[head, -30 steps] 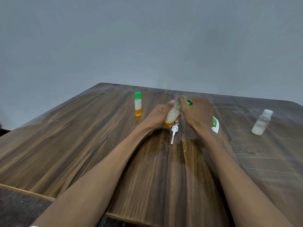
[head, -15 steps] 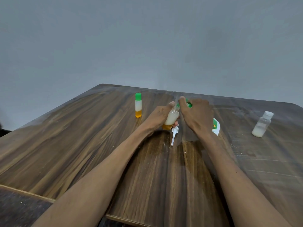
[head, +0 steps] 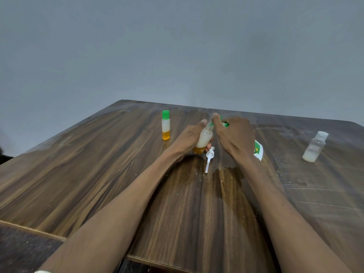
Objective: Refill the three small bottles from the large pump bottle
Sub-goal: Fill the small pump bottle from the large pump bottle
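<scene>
My left hand (head: 188, 137) grips a small tilted bottle (head: 203, 139) holding white liquid over an orange layer. My right hand (head: 234, 134) pinches a green cap (head: 226, 124) at that bottle's neck. A second small bottle (head: 165, 125) with a green cap stands upright to the left, filled white over orange. A third small clear bottle (head: 314, 147) with a white cap stands far right, with a little white liquid at its bottom. The white pump head (head: 209, 158) lies on the table below my hands. The large bottle (head: 258, 151) is mostly hidden behind my right wrist; only its green and white label shows.
The wooden table (head: 98, 174) has a wet patch (head: 228, 178) near the pump head and pale smears on its right side. Its near edge runs below my forearms. A plain grey wall stands behind the far edge.
Both hands stay at the tilted bottle and its cap, with only slight shifts. The other bottles and the pump head have not moved.
</scene>
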